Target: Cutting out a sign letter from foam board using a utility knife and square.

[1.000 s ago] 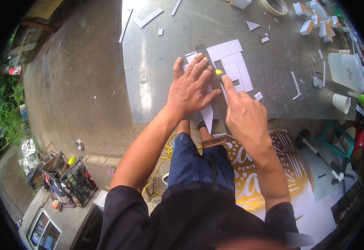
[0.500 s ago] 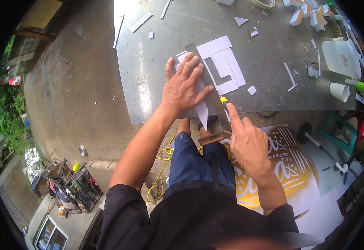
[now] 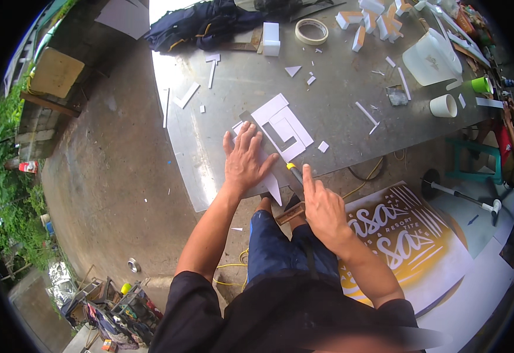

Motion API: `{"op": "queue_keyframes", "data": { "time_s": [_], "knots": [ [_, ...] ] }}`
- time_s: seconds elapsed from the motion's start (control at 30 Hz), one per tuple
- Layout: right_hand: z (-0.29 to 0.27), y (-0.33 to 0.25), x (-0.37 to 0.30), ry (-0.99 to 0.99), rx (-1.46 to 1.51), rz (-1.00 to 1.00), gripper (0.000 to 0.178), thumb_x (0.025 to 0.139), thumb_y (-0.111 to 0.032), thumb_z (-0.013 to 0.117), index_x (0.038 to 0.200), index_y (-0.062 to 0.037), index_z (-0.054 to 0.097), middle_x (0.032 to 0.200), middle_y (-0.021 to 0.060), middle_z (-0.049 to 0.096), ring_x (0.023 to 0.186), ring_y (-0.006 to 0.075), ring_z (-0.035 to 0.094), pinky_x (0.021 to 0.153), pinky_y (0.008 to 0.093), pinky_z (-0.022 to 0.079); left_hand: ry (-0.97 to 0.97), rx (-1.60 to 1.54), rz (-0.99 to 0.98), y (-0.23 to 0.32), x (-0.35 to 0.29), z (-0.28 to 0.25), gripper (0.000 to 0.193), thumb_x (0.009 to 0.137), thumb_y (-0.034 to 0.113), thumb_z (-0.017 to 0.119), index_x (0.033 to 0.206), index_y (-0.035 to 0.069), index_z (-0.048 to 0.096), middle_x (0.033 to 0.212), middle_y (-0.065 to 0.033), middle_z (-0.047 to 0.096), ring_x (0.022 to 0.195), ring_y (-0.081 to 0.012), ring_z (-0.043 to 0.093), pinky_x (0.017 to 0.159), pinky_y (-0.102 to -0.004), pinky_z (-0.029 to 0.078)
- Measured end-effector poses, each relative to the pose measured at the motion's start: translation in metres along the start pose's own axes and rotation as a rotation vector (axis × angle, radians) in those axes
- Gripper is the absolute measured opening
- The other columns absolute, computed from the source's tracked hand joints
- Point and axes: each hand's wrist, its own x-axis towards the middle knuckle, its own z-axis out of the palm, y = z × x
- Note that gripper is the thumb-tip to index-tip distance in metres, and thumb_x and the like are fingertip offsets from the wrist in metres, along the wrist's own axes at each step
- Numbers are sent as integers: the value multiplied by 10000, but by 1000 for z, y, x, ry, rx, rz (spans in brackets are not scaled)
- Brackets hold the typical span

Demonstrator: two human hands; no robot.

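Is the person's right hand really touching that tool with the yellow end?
Touching. The head view shows the right hand closed around the yellow-ended tool, its dark handle partly hidden behind the fingers.

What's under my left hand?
A white sheet and a grey strip show at the edges of your left hand. Whatever lies directly beneath is covered, so I can't tell.
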Motion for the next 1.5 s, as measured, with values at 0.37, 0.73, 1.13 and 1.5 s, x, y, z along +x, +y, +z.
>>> {"op": "queue_keyframes", "data": {
  "time_s": [0.37, 0.73, 1.13, 1.5],
  "knots": [
    [15, 33, -50, 372, 661, 409, 378, 829, -177, 793, 1096, 29, 622, 991, 250, 685, 919, 471, 656, 797, 509, 520, 30, -63, 11, 6, 6, -12, 692, 916, 538, 656, 1342, 3, 549, 1501, -187, 480, 1517, -318, 314, 1232, -577, 76],
    [86, 35, -64, 186, 937, 707, 391, 776, -248, 850, 1004, 27, 691, 923, 184, 719, 866, 318, 709, 809, 403, 546, -46, -70, -14, 4, -13, -7, 719, 908, 570, 647, 1350, 14, 543, 1505, -154, 482, 1499, -298, 341, 1234, -571, 88],
    [111, 24, -23, 281, 1507, 735, 350, 840, -102, 816, 1118, 0, 628, 928, 25, 663, 765, 88, 622, 686, 254, 515, 29, -113, 25, -1, 11, -5, 690, 915, 564, 652, 1330, 21, 554, 1486, -171, 495, 1505, -306, 327, 1231, -573, 115],
    [93, 26, -34, 345, 1459, 793, 286, 817, -89, 827, 1021, -47, 632, 861, 3, 637, 758, 90, 588, 704, 257, 482, 116, -263, 67, -11, -1, 3, 869, 835, 599, 742, 1440, 60, 428, 1547, -199, 384, 1497, -376, 304, 1219, -579, 156]
  ]
}}
